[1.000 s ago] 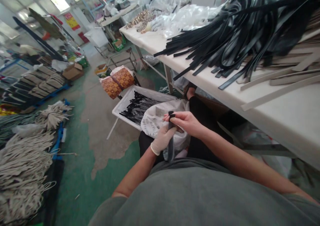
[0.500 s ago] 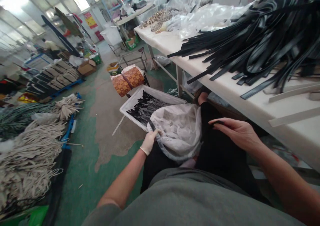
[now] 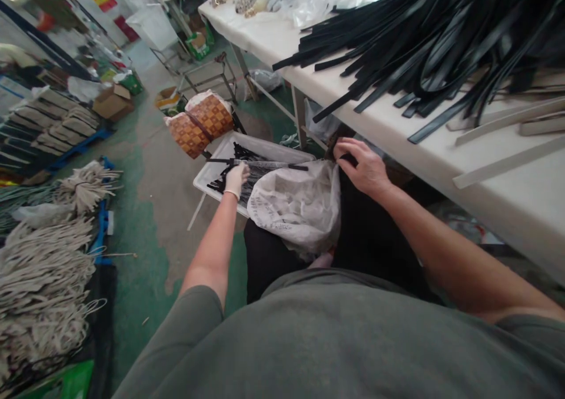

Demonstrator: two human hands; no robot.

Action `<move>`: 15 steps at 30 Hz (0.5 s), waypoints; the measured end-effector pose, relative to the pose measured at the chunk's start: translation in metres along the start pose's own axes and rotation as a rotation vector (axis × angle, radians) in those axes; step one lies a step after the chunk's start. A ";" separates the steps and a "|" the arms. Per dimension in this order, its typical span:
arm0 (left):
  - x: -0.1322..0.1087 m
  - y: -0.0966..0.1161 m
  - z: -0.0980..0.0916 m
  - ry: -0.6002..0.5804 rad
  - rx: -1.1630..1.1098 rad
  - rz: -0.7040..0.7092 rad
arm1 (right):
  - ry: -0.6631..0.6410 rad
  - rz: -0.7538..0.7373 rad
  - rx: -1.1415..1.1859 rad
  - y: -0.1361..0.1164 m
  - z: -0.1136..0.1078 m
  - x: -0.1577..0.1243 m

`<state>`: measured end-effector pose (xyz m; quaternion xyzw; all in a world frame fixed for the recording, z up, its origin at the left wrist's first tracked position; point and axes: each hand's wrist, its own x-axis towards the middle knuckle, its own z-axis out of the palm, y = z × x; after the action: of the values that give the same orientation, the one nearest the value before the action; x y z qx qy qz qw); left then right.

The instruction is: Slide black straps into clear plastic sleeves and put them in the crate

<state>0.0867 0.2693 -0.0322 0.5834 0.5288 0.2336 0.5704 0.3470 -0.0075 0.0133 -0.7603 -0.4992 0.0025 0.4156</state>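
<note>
My left hand [image 3: 235, 179], in a pale glove, is stretched out over a white tray [image 3: 207, 178] on the floor and is closed on a thin black strip [image 3: 265, 165] that lies level across the tray. The tray holds several black strips [image 3: 245, 152]. My right hand [image 3: 362, 166] is bare, fingers curled down at the far top edge of a white plastic bag [image 3: 300, 208] that rests on my lap. What the right fingers grip, if anything, is hidden.
A white table [image 3: 507, 205] at right carries a big heap of long black strips [image 3: 424, 46] and pale strips [image 3: 507, 125]. A checkered brown bag [image 3: 198, 125] stands beyond the tray. Bundles of pale cord [image 3: 39, 281] fill the floor at left.
My left hand left the bag's edge and reached out over the tray with a black strip. My right hand moved forward to the bag's far rim.
</note>
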 end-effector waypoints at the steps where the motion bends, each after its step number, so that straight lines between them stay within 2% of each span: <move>1: -0.012 -0.017 0.016 -0.102 0.119 -0.052 | -0.046 0.006 -0.006 0.004 0.000 -0.020; 2: -0.024 -0.033 0.031 -0.200 0.255 -0.088 | -0.087 0.021 -0.007 0.007 0.000 -0.042; 4: -0.048 -0.062 0.061 -0.286 0.394 -0.104 | -0.153 0.052 -0.013 0.011 -0.003 -0.084; 6: -0.067 -0.082 0.083 -0.296 0.451 -0.074 | -0.220 0.044 -0.050 0.012 -0.007 -0.116; 8: -0.078 -0.092 0.098 -0.287 0.487 -0.030 | -0.268 0.020 -0.087 0.011 -0.010 -0.135; 11: -0.084 -0.087 0.101 -0.251 0.505 0.042 | -0.265 0.009 -0.093 0.010 -0.013 -0.141; 13: -0.086 -0.076 0.092 -0.226 0.497 0.089 | -0.249 0.012 -0.088 0.011 -0.012 -0.137; 15: -0.092 -0.061 0.075 -0.202 0.485 0.128 | -0.251 0.018 -0.102 0.013 -0.011 -0.132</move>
<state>0.1006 0.1438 -0.0760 0.7557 0.4718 0.0764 0.4478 0.2951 -0.1170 -0.0421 -0.7788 -0.5398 0.0758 0.3106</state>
